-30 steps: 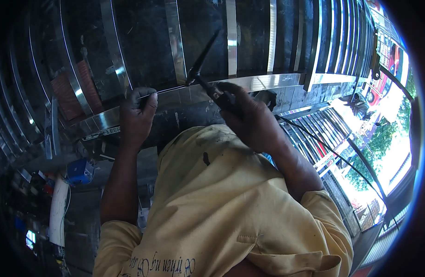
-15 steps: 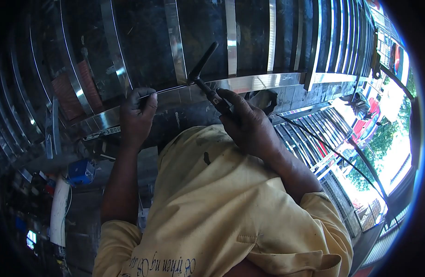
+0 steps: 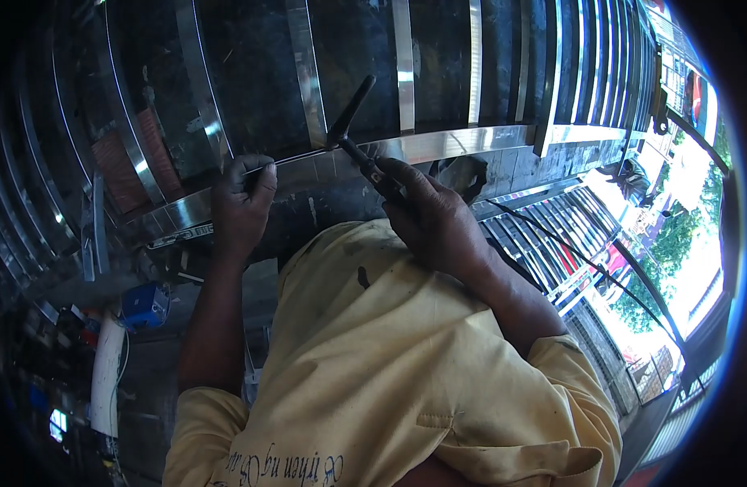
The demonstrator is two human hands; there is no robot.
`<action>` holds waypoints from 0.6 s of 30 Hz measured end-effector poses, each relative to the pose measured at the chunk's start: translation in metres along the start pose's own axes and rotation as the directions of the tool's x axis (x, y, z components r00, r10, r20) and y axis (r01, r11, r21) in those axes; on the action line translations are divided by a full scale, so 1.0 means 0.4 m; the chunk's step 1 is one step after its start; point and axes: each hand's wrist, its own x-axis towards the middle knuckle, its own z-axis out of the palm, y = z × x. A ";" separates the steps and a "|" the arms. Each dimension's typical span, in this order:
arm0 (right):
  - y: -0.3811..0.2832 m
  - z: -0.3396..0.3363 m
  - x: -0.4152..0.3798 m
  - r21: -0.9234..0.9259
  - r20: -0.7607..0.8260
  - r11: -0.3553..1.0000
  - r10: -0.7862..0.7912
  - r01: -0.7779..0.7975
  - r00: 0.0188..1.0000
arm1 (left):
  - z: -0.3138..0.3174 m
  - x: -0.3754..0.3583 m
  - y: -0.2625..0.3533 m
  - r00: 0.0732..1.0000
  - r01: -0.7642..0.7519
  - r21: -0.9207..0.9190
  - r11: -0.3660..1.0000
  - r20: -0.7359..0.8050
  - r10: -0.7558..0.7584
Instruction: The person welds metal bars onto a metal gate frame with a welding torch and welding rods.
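My right hand (image 3: 438, 219) is wrapped round the handle of a black TIG welding torch (image 3: 353, 112), whose long back cap slants up and to the right. The torch head sits at the joint between an upright bar (image 3: 309, 77) and the bottom rail (image 3: 455, 144) of a shiny metal grille. Pinched in the fingers of my left hand (image 3: 242, 207) is a thin filler rod (image 3: 299, 157). It runs to the right along the rail, its far end reaching the torch head. The torch's nozzle tip is hidden behind its head.
Several parallel bars cross a dark work surface (image 3: 357, 49), with a reddish piece (image 3: 122, 170) under them at left. A blue box (image 3: 144, 305) and a white cylinder (image 3: 107, 373) stand lower left. Another grille (image 3: 544, 235), a black cable (image 3: 568, 252) and a crouching person (image 3: 633, 183) are at right.
The torch has shifted slightly left, its back cap leaning a little more that way. My left hand and the rod look nearly still. The person in the background has moved slightly.
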 end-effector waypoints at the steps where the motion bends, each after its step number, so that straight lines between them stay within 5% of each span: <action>1: 0.000 0.001 0.001 0.004 -0.002 1.000 0.000 0.000 1.000 | 0.002 -0.001 0.003 1.000 -0.007 0.000 1.000 -0.004 0.007; 18: -0.002 -0.008 0.005 0.004 0.008 0.999 0.036 -0.036 0.999 | -0.002 0.003 -0.014 0.999 -0.038 0.032 0.999 0.014 0.038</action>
